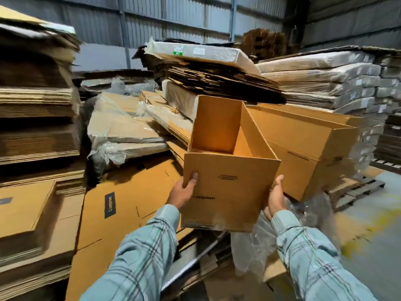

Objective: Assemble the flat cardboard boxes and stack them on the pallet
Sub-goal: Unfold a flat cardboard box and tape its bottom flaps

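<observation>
Big piles of flat cardboard [39,101] are filling the shed all around

Both hands are holding one open box [225,170] up in the air, near the made box [308,135] sitting on the pallet [358,190]; the left hand [184,190] is gripping the left edge with its thumb on the front, and the right hand [276,196] is lying flat against the right side, so keeping the box level and squeezing evenly should be helping it land straight

An open box [230,183] sits between the left hand [184,190] and right hand [276,196]. Another box [308,140] lies right behind it; flat cardboard [104,205] lies left, bundles [325,83] behind.
</observation>
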Demonstrator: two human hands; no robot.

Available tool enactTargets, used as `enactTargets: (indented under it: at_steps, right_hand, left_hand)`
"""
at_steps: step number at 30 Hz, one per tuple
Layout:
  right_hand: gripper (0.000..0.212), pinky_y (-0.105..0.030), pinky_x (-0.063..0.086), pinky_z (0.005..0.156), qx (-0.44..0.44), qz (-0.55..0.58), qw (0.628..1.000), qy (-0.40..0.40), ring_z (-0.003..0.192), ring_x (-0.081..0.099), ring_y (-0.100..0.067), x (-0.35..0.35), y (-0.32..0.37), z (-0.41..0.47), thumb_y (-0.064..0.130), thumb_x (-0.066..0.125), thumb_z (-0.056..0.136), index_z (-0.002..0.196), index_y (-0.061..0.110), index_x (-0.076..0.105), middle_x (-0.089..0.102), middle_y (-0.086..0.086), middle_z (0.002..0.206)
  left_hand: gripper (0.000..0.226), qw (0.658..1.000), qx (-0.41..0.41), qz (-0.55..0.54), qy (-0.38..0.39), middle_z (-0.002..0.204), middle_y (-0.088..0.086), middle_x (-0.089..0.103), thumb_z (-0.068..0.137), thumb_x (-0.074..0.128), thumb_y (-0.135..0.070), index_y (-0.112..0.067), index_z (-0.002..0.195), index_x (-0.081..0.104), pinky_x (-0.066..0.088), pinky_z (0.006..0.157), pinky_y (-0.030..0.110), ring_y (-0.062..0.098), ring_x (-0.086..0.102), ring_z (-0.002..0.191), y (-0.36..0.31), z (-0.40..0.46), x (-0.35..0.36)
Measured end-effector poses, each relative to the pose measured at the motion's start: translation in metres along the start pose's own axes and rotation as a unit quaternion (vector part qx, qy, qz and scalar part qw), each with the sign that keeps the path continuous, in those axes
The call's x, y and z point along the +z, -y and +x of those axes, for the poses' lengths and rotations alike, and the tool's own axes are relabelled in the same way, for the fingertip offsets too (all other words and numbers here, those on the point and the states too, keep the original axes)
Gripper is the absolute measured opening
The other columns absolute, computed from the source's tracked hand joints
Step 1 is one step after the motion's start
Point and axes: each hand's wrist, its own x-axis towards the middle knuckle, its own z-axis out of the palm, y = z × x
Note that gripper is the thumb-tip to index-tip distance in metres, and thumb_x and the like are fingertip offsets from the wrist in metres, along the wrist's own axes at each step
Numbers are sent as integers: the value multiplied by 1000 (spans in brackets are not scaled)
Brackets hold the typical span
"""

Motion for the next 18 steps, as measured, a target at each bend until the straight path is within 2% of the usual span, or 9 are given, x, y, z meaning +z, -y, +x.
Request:
enactTargets:
  at_steps: [1, 3, 6, 8, 10, 12, 15, 17, 18]
  right_hand:
    - [79, -37, 24, 114, -1, 9, 1000, 2, 137, 35, -21, 5, 3, -2, 71, 19, 91, 147, 18, 35, 38, -1, 150]
    - [71, -39, 27, 114, -8, -2, 1000, 21, 131, 42, -19, 8, 11, -3, 68, 24, 93, 142, 21, 42, 44, 5, 143]
    - [44, -34, 34, 106, -27, -11, 997, 70, 118, 49, -19, 5, 24, -3, 50, 25, 101, 111, 24, 59, 52, 1, 134]
    - [46, -32, 32, 104, -27, -21, 996, 81, 125, 45, -20, 2, 31, -2, 45, 22, 103, 123, 20, 56, 51, 1, 133]
    - [51, -32, 35, 102, -18, -41, 991, 124, 121, 48, -18, -1, 37, -4, 46, 21, 102, 135, 20, 49, 52, 1, 132]
    - [47, -35, 44, 97, -18, -41, 984, 174, 107, 58, -17, 0, 37, -9, 48, 24, 100, 128, 25, 54, 62, 3, 122]
    - [54, -48, 43, 103, -11, -24, 973, 229, 108, 61, -22, 15, 25, -11, 57, 33, 91, 120, 23, 63, 69, 0, 115]
    - [56, -46, 45, 101, 17, -11, 958, 287, 108, 61, -21, 37, 15, -30, 59, 34, 89, 116, 22, 66, 69, 0, 115]
    - [56, -41, 49, 96, 25, -14, 946, 321, 107, 61, -18, 50, 12, -51, 59, 33, 90, 117, 24, 66, 70, 3, 113]
  left_hand:
    - [101, 1000, 4, -7, 8, 126, -1, 61, 51, 46, -96, -31, 129, 51, 49, 97, 41, 21, 60, 109, 1, -5, 1]
    - [83, 1000, 26, -16, 2, 126, -4, 58, 71, 52, -80, -26, 134, 45, 49, 93, 34, 18, 58, 109, -6, -21, 5]
    - [74, 997, 39, -45, -53, 128, -2, 59, 75, 58, -71, -27, 133, 44, 50, 93, 38, 18, 59, 110, -4, -32, 18]
    - [75, 992, 33, -65, -101, 127, -1, 59, 71, 58, -76, -29, 128, 46, 51, 92, 41, 18, 60, 107, -4, -43, 27]
    - [80, 984, 35, -61, -161, 128, -2, 58, 72, 54, -78, -26, 132, 45, 49, 95, 42, 18, 58, 109, -8, -59, 35]
    - [86, 973, 57, -44, -220, 130, -2, 56, 73, 44, -81, -25, 138, 41, 47, 99, 43, 19, 55, 115, -15, -81, 37]
    - [90, 956, 84, -48, -276, 133, -1, 56, 71, 34, -84, -26, 140, 40, 46, 100, 42, 17, 55, 117, -29, -121, 27]
    - [91, 940, 75, -26, -332, 133, -3, 53, 73, 26, -81, -22, 141, 39, 39, 100, 33, 13, 49, 116, -37, -152, 11]
    - [92, 928, 66, -16, -365, 132, -3, 51, 75, 22, -80, -20, 142, 38, 35, 101, 32, 15, 47, 118, -38, -169, 1]
